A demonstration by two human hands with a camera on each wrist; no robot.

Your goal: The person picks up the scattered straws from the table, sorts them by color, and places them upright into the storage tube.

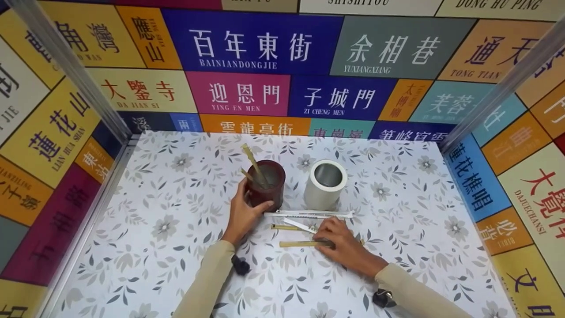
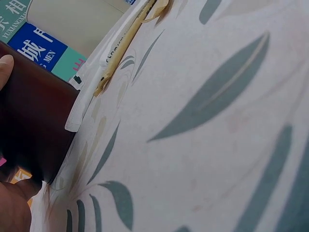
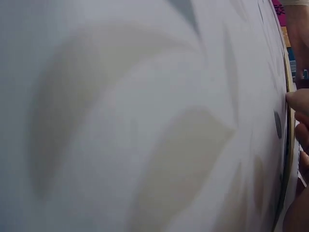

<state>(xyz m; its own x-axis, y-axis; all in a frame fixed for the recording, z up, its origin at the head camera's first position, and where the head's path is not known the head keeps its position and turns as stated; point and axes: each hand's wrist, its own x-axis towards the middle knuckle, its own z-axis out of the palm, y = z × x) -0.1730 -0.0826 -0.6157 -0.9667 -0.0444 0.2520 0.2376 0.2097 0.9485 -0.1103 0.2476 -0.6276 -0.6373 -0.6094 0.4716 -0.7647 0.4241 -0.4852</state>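
Dark red cup [image 1: 273, 194]: upright inside my left hand's [image 1: 243, 213] grip, thumb across the near wall, fingers round the far left side. Two tan sticks [image 1: 248, 154] stand in it, leaning over toward that hand. Reason for the grip, my judgement: a light, hollow cup wants steadying at its wall, with the mouth left free.

Right hand [image 1: 343, 244] low, fingers bent down over a loose tan stick [image 1: 293, 244] lying flat beneath them. Pinching it or merely touching: cannot tell. A short white strip [image 1: 298, 223] runs in just under the same fingers. Beyond them, a second loose stick [image 1: 282, 227], then a long white packet [image 1: 304, 215], then a white cup [image 1: 320, 194] upright. All these within short reach of the right hand; handy spacing, I'd say.

Views compared: only the head view looks into the dark red cup. Left wrist view, close by my thumb, gives what the head view loses: print on a tan wrapper and its crumpled end. Right wrist view is mostly floral cloth [image 3: 120, 96], but shows a fingertip against the stick's edge.
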